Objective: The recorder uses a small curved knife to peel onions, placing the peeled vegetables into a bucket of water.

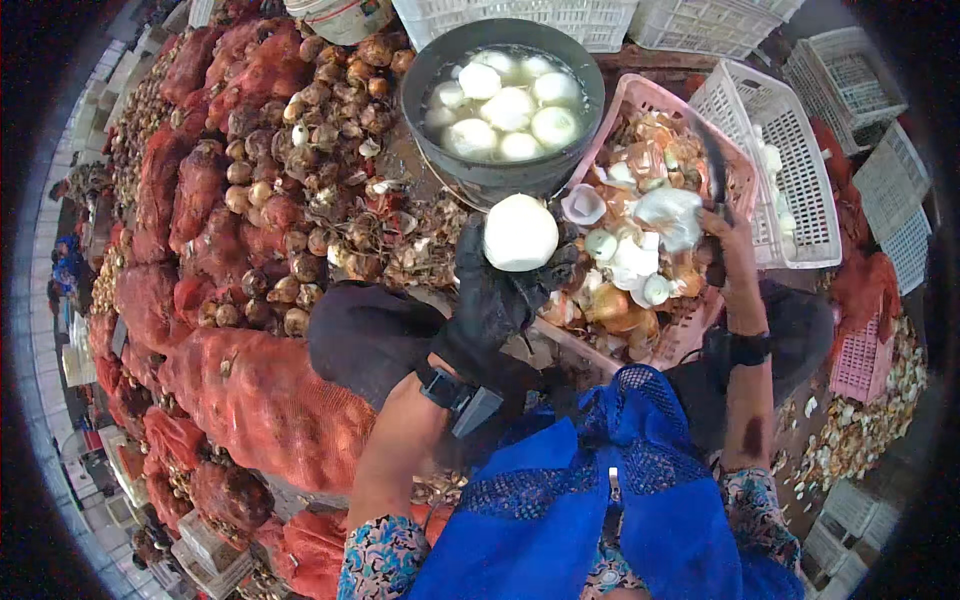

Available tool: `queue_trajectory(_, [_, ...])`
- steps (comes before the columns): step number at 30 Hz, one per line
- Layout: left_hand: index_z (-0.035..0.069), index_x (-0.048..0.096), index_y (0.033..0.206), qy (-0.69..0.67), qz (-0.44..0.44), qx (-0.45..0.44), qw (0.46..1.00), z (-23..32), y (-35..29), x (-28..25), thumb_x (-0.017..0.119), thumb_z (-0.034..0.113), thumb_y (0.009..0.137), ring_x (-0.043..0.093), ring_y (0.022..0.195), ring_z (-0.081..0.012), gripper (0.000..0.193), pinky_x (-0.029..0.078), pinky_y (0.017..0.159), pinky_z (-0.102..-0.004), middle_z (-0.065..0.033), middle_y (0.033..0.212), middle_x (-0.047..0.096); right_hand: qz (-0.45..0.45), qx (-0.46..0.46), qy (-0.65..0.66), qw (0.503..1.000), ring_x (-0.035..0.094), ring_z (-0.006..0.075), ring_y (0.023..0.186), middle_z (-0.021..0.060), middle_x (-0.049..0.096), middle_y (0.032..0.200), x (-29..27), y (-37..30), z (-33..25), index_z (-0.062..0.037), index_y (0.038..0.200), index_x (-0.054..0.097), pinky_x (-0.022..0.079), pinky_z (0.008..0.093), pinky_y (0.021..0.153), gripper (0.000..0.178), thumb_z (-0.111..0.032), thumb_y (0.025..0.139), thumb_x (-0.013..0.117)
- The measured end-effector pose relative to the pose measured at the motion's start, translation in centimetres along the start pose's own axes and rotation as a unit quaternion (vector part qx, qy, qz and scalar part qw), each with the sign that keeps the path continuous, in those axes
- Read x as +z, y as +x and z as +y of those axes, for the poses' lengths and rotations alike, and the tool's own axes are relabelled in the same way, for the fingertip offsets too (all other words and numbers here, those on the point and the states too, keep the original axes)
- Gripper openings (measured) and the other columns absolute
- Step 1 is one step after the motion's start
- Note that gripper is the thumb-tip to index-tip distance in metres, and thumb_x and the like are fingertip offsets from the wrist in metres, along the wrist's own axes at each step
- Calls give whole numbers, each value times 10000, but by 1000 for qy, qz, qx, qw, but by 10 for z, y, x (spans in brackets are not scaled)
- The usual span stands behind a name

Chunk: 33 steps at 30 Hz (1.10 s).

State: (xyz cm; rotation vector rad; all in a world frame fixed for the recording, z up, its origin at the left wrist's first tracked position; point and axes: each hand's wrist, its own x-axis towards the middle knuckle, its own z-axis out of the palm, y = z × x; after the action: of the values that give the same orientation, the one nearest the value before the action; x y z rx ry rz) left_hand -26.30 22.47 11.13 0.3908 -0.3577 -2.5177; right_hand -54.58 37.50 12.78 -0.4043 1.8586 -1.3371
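1. Holding a peeled white onion (521, 233), the left hand (492, 300), in a black glove, cups it from below, fingers curled around its sides.
2. That onion sits in front of a dark bucket (468, 180), near the left side of a pink crate (741, 180).
3. The right hand (735, 250), bare, is over the right side of the crate with fingers bent, beside a dark, narrow object (714, 165); I cannot tell whether it grips it.
4. More peeled onions (508, 108) sit in cloudy water in the bucket.
5. Onion peelings and scraps (640, 165) fill the pink crate; a white crate (815, 205) stands just beyond, to its right.
6. To the left lie loose unpeeled onions (325, 130) and bulging red mesh sacks (270, 390).
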Motion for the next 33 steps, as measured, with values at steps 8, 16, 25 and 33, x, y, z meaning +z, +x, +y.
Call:
queue_trajectory(8, [89, 511, 1295, 13, 63, 37, 997, 17, -8, -16, 517, 397, 980, 618, 1093, -275, 441, 523, 949, -453, -107, 1206, 627, 122, -193, -316, 921, 647, 243, 803, 146, 675, 837, 24, 3, 39, -29, 1104, 665, 493, 349, 670, 414, -332, 821, 671])
queue_trajectory(16, [76, 513, 1292, 110, 37, 110, 987, 116, -53, -2, 534, 370, 973, 625, 1090, -272, 435, 540, 924, -454, -114, 1207, 625, 71, -170, -292, 939, 555, 187, 613, 79, 606, 717, 15, 33, 78, 33, 1034, 630, 438, 331, 567, 335, -213, 808, 664])
queue_trajectory(25, [57, 510, 1293, 222, 49, 147, 963, 185, 26, 6, 563, 414, 947, 641, 1065, -276, 500, 574, 869, -457, -133, 1204, 624, 144, -194, -314, 918, 529, 151, 511, 56, 575, 672, 41, 59, 98, 23, 906, 607, 419, 313, 476, 188, -135, 813, 646])
queue_trajectory(33, [69, 500, 1260, 248, -53, 153, 955, 196, 46, -52, 502, 252, 1003, 638, 1028, -242, 316, 539, 901, -398, -78, 1118, 603, 160, -149, -297, 930, 542, 225, 810, 133, 618, 912, -16, 98, 163, 66, 1091, 586, 445, 366, 750, 394, -220, 830, 663])
